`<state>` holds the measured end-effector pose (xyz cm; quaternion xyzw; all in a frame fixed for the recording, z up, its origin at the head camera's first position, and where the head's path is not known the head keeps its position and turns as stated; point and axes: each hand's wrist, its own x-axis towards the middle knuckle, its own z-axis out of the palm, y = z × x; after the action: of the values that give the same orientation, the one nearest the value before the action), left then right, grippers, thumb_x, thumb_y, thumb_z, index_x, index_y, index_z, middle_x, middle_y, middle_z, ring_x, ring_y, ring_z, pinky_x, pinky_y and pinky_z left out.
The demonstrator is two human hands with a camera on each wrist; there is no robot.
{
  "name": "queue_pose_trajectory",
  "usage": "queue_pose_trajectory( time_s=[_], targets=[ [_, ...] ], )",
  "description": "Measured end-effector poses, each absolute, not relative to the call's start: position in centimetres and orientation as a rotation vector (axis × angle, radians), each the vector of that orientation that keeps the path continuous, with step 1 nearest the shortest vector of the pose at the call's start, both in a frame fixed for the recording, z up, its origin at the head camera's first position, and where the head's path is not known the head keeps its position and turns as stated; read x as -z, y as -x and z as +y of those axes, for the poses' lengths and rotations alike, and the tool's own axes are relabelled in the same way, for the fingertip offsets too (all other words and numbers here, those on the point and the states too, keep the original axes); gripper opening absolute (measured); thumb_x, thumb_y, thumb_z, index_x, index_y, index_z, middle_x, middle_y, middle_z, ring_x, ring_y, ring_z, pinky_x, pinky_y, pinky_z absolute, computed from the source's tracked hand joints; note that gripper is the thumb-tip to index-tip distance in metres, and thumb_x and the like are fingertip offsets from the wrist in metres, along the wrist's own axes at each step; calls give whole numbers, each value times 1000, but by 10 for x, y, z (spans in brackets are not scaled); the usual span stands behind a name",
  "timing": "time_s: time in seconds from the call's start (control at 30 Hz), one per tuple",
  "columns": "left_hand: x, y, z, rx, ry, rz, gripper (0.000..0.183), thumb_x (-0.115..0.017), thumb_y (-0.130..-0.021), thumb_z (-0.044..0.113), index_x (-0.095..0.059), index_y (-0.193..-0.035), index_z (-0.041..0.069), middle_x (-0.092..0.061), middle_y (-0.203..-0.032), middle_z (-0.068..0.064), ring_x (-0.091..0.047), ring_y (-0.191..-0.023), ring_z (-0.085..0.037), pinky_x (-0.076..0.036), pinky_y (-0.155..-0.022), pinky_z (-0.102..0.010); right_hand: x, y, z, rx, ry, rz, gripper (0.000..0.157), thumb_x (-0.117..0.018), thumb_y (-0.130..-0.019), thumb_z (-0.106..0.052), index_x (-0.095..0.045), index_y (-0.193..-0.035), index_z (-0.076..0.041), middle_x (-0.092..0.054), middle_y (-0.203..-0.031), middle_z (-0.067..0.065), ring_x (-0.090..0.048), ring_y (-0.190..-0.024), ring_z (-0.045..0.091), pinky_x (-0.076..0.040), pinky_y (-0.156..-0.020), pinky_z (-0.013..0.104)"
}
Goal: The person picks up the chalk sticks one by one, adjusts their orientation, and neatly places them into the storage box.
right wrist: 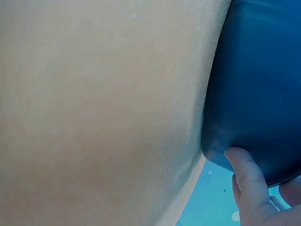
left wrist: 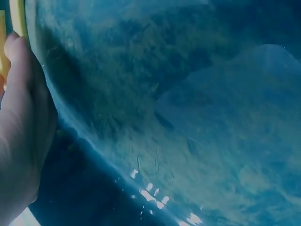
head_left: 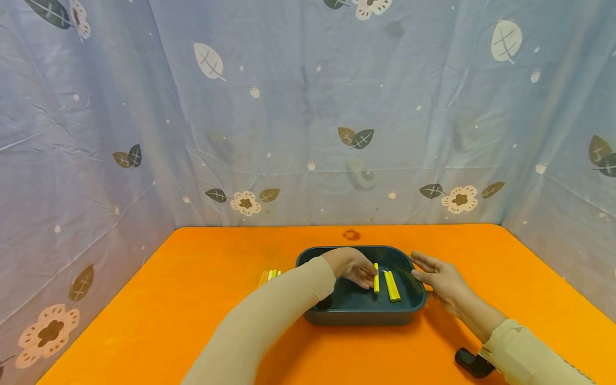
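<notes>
A dark blue-green rectangular tray [head_left: 363, 318] stands on the orange table. My left hand [head_left: 355, 267] reaches into it, its fingertips pinching a slim yellow stick [head_left: 376, 286]. Part of that hand [left wrist: 23, 103] shows at the left edge of the left wrist view, beside a yellow stick [left wrist: 18, 21]. More yellow sticks [head_left: 392, 287] lie side by side in the tray, right of the held one. At the tray's right end, my right hand [head_left: 443, 280] holds the rim. In the right wrist view one digit of the right hand [right wrist: 251, 181] laps over the rim onto the inner wall.
Left of the tray, partly behind the left sleeve [head_left: 269, 315], several white, yellow and orange sticks [head_left: 270, 275] lie on the table [head_left: 216, 256]. A blue curtain [head_left: 289, 133] with leaf and flower prints surrounds the table. A black device [head_left: 474, 363] sits at the right wrist.
</notes>
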<state>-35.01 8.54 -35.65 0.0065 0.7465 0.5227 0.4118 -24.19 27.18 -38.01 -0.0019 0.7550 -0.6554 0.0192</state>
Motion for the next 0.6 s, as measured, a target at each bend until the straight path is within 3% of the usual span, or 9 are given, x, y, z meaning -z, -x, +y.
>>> queue_pose_trajectory(
  time_s=[0.3, 0.5, 0.6],
  targets=[
    [363, 350, 92, -1298, -1, 1869, 9, -59, -96, 1, -60, -89, -4, -58, -75, -15, -63, -76, -23, -49, -94, -35, 380, 242, 270, 2038, 2, 2346, 60, -45, -103, -5, -12, -153, 3, -14, -156, 25, -26, -136, 48, -55, -77, 34],
    [363, 346, 96, -1251, -7, 1942, 12, -62, -95, 5, -61, -87, -4, -60, -73, -13, -66, -106, -27, -52, -93, -34, 381, 242, 270, 2037, -3, 2354, 60, -45, -103, -5, -13, -153, 3, -15, -156, 24, -28, -135, 47, -55, -75, 35],
    [363, 344, 98, -1182, -28, 1996, 13, -64, -95, 9, -63, -87, -2, -64, -76, -11, -65, -108, -27, -53, -92, -35, 381, 242, 271, 2042, -2, 2350, 60, -46, -103, -5, -13, -153, 3, -15, -156, 24, -27, -136, 48, -55, -76, 35]
  ],
)
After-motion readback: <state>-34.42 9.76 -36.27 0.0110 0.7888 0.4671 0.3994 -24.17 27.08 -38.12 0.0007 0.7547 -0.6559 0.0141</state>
